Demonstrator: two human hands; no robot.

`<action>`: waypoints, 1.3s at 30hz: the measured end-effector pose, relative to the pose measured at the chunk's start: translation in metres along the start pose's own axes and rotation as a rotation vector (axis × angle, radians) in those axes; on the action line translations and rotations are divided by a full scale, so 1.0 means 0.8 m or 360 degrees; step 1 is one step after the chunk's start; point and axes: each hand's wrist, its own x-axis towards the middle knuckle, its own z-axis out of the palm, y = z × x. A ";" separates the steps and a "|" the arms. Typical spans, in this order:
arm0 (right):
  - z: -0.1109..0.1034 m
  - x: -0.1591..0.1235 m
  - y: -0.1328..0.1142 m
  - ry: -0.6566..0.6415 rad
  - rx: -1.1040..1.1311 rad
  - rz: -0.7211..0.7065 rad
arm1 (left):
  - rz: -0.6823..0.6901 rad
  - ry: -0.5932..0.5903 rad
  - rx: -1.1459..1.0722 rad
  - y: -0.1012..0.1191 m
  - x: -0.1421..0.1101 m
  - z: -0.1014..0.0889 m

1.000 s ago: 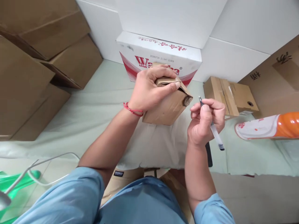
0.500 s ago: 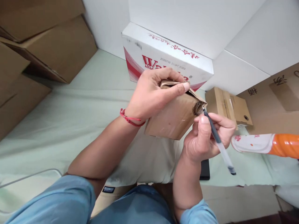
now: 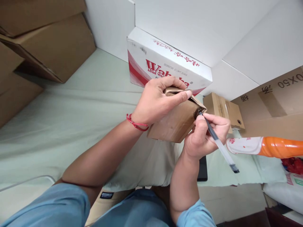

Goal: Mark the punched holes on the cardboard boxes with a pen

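Note:
My left hand (image 3: 157, 102) grips a small brown cardboard box (image 3: 172, 124) from above, thumb laid along its top flap, and holds it tilted above the pale green sheet (image 3: 71, 107). A red string bracelet circles that wrist. My right hand (image 3: 204, 135) is closed on a pen (image 3: 219, 143). The pen's tip touches a dark scribbled patch at the box's upper right corner.
A white and red printed carton (image 3: 165, 63) stands behind the hands against white panels. Large brown boxes (image 3: 47, 41) are stacked at left. A small taped box (image 3: 223, 108), a big brown carton (image 3: 272, 104) and an orange and white bottle (image 3: 262, 146) lie at right. A black flat object (image 3: 202, 168) lies under my right wrist.
My right hand brought the pen from beside the box up to its corner and now presses the tip on the dark patch. The left hand kept its grip.

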 end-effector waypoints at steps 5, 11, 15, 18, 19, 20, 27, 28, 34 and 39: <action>-0.003 -0.001 0.002 -0.0056 0.0042 0.0008 | -0.0008 0.0001 -0.0003 -0.001 0.000 0.000; -0.006 -0.005 0.004 -0.0057 0.0004 0.0020 | -0.0017 0.0016 0.0032 0.001 -0.001 0.000; -0.008 -0.008 0.008 -0.0041 -0.0016 0.0032 | -0.0022 0.0012 0.0020 0.001 -0.001 0.000; -0.010 -0.010 0.011 0.0042 0.0001 0.0044 | -0.0018 0.0012 0.0016 -0.001 0.000 0.000; -0.010 -0.010 0.011 0.0075 0.0020 0.0053 | -0.0017 0.0013 0.0015 -0.002 0.000 0.000; -0.010 -0.009 0.011 0.0098 0.0047 0.0063 | -0.0017 0.0015 0.0014 -0.002 0.000 0.000; -0.010 0.001 -0.001 -0.0126 0.0028 0.0065 | -0.0027 0.0011 -0.0047 -0.005 0.000 0.000; -0.010 0.002 -0.002 -0.0145 0.0004 0.0070 | -0.0032 0.0005 -0.0051 -0.005 0.000 0.000; -0.005 0.004 -0.005 -0.0067 -0.0026 0.0055 | -0.0027 -0.0009 -0.0059 -0.005 0.001 -0.001; -0.003 0.003 -0.003 -0.0044 -0.0019 0.0042 | -0.0042 0.0000 -0.0032 -0.003 0.000 0.000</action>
